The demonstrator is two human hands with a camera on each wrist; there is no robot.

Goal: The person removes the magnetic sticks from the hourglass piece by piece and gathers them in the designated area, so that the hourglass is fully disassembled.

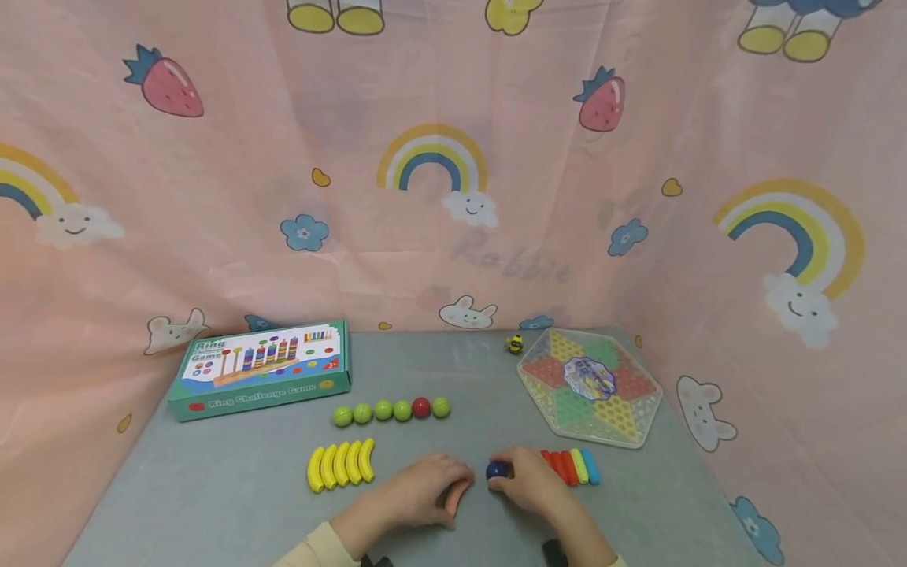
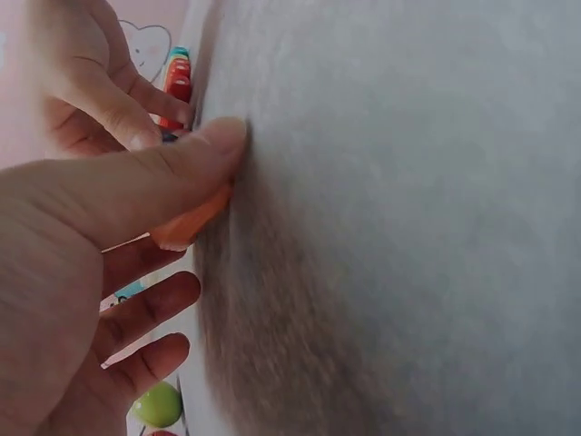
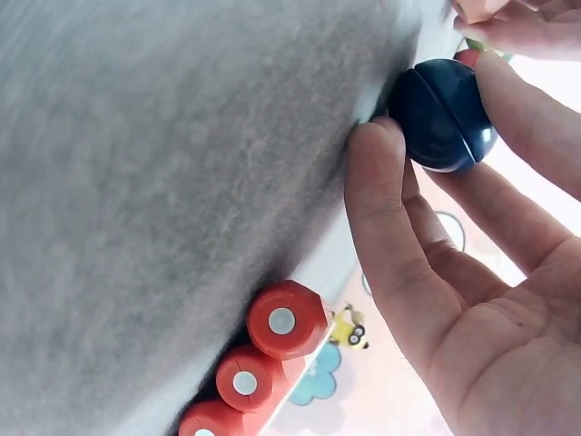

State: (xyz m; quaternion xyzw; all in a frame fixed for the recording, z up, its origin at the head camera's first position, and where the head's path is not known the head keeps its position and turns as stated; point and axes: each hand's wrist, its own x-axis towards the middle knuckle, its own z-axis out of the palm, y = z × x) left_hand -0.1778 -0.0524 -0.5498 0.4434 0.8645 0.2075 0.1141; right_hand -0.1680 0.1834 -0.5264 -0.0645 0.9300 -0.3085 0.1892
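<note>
An orange curved piece (image 1: 457, 498), perhaps a toy carrot, is pinched between the thumb and fingers of my left hand (image 1: 418, 492), close over the grey table. In the left wrist view the thumb covers much of the orange piece (image 2: 192, 222). To its right, my right hand (image 1: 533, 482) grips a dark blue ball (image 1: 498, 470) at table level. A groove runs round the blue ball (image 3: 440, 113) in the right wrist view. Partly behind that hand lies a row of short sticks (image 1: 570, 468) in red, yellow-green and blue; the red ones (image 3: 283, 320) have white round centres at their ends.
Several toy bananas (image 1: 341, 465) lie side by side left of my hands. Beyond them runs a row of green balls (image 1: 383, 409) with one red ball (image 1: 421, 407). Farther back are a ring game box (image 1: 262, 370), a small yellow figure (image 1: 514, 344) and a hexagonal game board (image 1: 591, 386).
</note>
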